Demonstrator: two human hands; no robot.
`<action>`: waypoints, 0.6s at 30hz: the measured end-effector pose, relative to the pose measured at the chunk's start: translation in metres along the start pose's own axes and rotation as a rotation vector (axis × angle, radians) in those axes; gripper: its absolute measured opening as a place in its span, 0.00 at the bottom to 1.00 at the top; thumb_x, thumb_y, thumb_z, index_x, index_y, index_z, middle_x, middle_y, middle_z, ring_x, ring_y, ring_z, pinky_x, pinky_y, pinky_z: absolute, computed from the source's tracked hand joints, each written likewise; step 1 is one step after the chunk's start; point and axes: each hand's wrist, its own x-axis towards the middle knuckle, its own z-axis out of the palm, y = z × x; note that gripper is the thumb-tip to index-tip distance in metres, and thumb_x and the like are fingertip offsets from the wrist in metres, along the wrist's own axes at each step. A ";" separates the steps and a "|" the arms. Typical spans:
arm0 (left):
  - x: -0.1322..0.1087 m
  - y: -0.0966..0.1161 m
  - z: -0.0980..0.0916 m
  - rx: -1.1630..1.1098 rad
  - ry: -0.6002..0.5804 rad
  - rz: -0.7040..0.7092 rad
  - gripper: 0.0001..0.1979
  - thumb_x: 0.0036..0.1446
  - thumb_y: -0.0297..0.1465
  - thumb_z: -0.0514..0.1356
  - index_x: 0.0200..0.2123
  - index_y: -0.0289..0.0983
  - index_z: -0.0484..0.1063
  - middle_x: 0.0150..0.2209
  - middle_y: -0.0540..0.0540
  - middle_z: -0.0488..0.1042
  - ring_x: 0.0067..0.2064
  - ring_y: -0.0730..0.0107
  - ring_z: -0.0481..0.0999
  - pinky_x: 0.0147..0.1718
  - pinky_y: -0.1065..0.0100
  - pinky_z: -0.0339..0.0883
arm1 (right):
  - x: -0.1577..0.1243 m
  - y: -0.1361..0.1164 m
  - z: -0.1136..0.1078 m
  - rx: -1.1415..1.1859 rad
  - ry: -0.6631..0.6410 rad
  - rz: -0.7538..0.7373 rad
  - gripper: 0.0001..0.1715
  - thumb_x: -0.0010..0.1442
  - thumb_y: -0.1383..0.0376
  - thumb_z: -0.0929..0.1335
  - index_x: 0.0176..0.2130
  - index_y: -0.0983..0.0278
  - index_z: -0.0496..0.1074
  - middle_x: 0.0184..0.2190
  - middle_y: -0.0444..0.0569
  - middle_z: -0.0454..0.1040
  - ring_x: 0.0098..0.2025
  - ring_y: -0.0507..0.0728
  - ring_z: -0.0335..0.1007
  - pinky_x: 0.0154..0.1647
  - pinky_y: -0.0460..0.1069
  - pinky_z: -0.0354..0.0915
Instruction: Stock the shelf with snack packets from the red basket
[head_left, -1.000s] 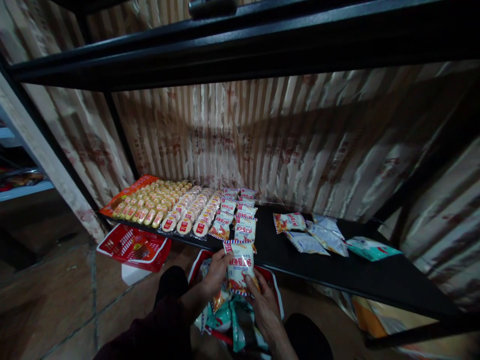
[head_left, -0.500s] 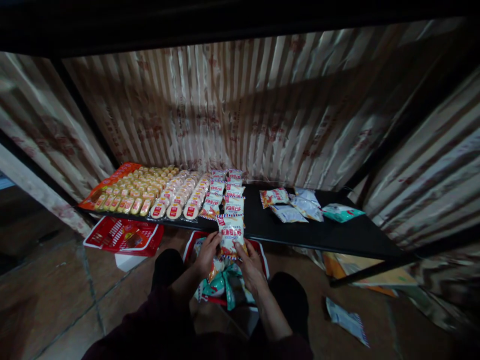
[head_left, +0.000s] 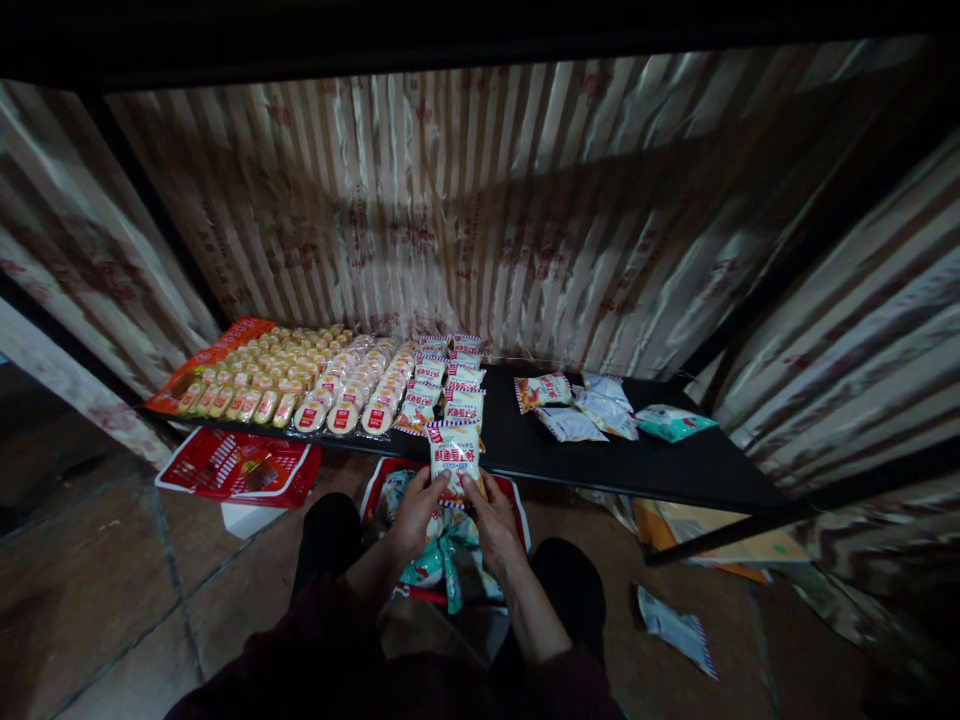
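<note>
A white snack bag (head_left: 454,455) with red lettering is pinched by its lower corners between my left hand (head_left: 417,508) and my right hand (head_left: 491,515). Its top edge lies at the front of two columns of similar snack bags (head_left: 463,403) on the black shelf (head_left: 525,455). I cannot tell whether it rests on the shelf edge. Beneath my hands, a red basket (head_left: 517,515) with a white rim holds green and white bags (head_left: 450,562). Rows of round wrapped cakes (head_left: 343,417) stand left of the bag columns.
Small yellow wrapped cakes (head_left: 247,403) and an orange package (head_left: 225,345) fill the shelf's left end. Several loose bags (head_left: 574,423) and a green bag (head_left: 675,423) lie to the right. One bag (head_left: 676,628) is on the floor. A second red basket (head_left: 292,478) stands below left.
The view has shifted slightly, moving the scene a little left. My left hand has slid further under the bag's lower edge, and both thumbs now press on its front.
</note>
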 end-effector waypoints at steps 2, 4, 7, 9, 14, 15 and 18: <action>0.001 0.000 0.002 -0.020 0.025 0.013 0.25 0.42 0.45 0.67 0.40 0.36 0.73 0.44 0.39 0.77 0.46 0.53 0.75 0.43 0.60 0.67 | 0.002 0.002 -0.001 -0.063 0.035 -0.032 0.38 0.44 0.50 0.75 0.51 0.63 0.71 0.43 0.52 0.78 0.46 0.61 0.74 0.49 0.55 0.67; 0.003 -0.002 0.002 -0.044 0.053 0.039 0.25 0.40 0.45 0.68 0.39 0.36 0.73 0.43 0.38 0.78 0.46 0.53 0.76 0.44 0.59 0.67 | 0.004 0.004 -0.002 -0.150 0.087 -0.087 0.40 0.44 0.51 0.74 0.53 0.63 0.69 0.47 0.53 0.76 0.49 0.62 0.72 0.52 0.55 0.65; 0.007 -0.005 0.001 -0.062 0.086 0.064 0.26 0.39 0.44 0.69 0.40 0.36 0.73 0.43 0.38 0.78 0.47 0.53 0.76 0.45 0.58 0.67 | 0.004 0.003 -0.003 -0.271 0.138 -0.184 0.41 0.45 0.51 0.73 0.56 0.62 0.67 0.52 0.54 0.73 0.53 0.63 0.68 0.55 0.56 0.62; 0.008 -0.007 0.002 -0.080 0.095 0.077 0.26 0.39 0.43 0.69 0.40 0.35 0.73 0.45 0.38 0.77 0.47 0.53 0.76 0.46 0.58 0.67 | 0.003 0.002 -0.004 -0.343 0.166 -0.250 0.40 0.46 0.51 0.73 0.55 0.62 0.67 0.54 0.54 0.71 0.55 0.63 0.66 0.57 0.57 0.60; 0.006 -0.012 0.004 -0.096 0.083 0.090 0.25 0.39 0.43 0.69 0.40 0.36 0.74 0.44 0.39 0.78 0.49 0.53 0.75 0.47 0.58 0.67 | 0.002 0.004 -0.008 -0.309 0.175 -0.243 0.40 0.45 0.52 0.73 0.55 0.63 0.68 0.51 0.54 0.73 0.53 0.63 0.68 0.55 0.56 0.62; 0.006 -0.013 0.004 -0.092 0.079 0.083 0.24 0.39 0.43 0.69 0.39 0.36 0.74 0.44 0.39 0.78 0.48 0.53 0.75 0.46 0.59 0.67 | 0.001 0.005 -0.009 -0.278 0.178 -0.213 0.40 0.44 0.52 0.73 0.55 0.62 0.68 0.49 0.53 0.74 0.51 0.62 0.69 0.54 0.56 0.63; 0.005 -0.018 0.002 -0.073 0.064 0.028 0.25 0.40 0.44 0.69 0.39 0.36 0.74 0.43 0.39 0.78 0.46 0.54 0.76 0.43 0.60 0.68 | -0.002 0.009 -0.011 -0.174 0.151 -0.126 0.42 0.43 0.53 0.74 0.55 0.62 0.66 0.45 0.51 0.76 0.47 0.61 0.72 0.50 0.55 0.66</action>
